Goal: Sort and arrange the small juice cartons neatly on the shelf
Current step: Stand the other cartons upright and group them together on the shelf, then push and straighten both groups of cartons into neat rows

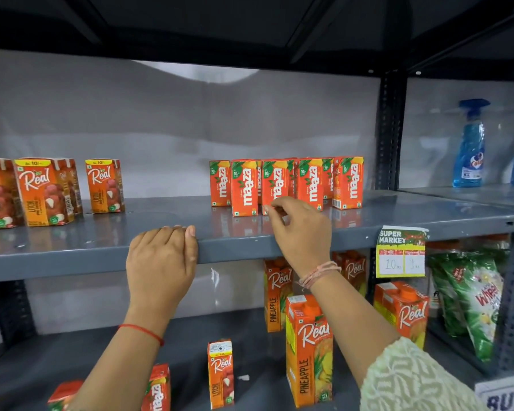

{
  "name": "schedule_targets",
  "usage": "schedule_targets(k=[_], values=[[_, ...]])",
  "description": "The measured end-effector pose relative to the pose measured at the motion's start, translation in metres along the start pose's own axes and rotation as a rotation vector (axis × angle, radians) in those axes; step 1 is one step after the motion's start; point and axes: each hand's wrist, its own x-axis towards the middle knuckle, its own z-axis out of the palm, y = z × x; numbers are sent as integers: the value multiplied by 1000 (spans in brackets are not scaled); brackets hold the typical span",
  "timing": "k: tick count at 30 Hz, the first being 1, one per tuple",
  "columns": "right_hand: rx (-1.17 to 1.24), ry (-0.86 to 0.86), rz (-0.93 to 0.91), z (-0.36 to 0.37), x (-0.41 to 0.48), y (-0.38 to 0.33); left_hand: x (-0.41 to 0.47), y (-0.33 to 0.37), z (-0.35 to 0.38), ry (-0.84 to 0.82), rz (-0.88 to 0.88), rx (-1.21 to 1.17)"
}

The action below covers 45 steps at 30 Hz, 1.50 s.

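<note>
Several small red Maaza cartons (285,183) stand upright in a tight group on the grey upper shelf (161,221), right of centre. Small orange Real litchi cartons (46,191) stand at the shelf's left end, one (104,185) set slightly apart. My right hand (300,229) reaches over the shelf's front edge, fingertips just in front of a front-row Maaza carton (275,185), fingers loosely curled and holding nothing. My left hand (161,262) rests on the shelf's front lip, fingers hooked over the edge. On the lower shelf stand a small Real litchi carton (220,373) and a Maaza carton (158,387).
Tall Real pineapple cartons (309,351) stand on the lower shelf under my right arm. A price tag (401,252) hangs from the upper shelf's edge. Green detergent packs (472,298) fill the lower right; a blue spray bottle (469,146) stands beyond the upright post (390,129).
</note>
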Motion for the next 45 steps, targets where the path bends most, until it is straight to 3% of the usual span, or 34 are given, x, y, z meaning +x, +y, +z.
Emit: schedule_targets(k=[13, 23, 30, 33, 39, 42, 45], values=[[-67, -36, 14, 2, -3, 0, 2, 2, -5, -57, -21, -20], [-85, -65, 11, -2, -2, -3, 6, 0, -18, -236, 22, -34], [-2, -450, 51, 8, 9, -65, 12, -34, -43, -433, 129, -228], [117, -543, 114, 26, 17, -100, 10, -72, -54, -411, 21, -269], [423, -795, 253, 87, 46, -172, 33, -198, -82, -158, -598, -240], [572, -947, 392, 129, 62, -200, 46, -244, -82, -231, -785, -192], [541, -1048, 445, 168, 71, -216, 51, -258, -77, -428, -815, -130]])
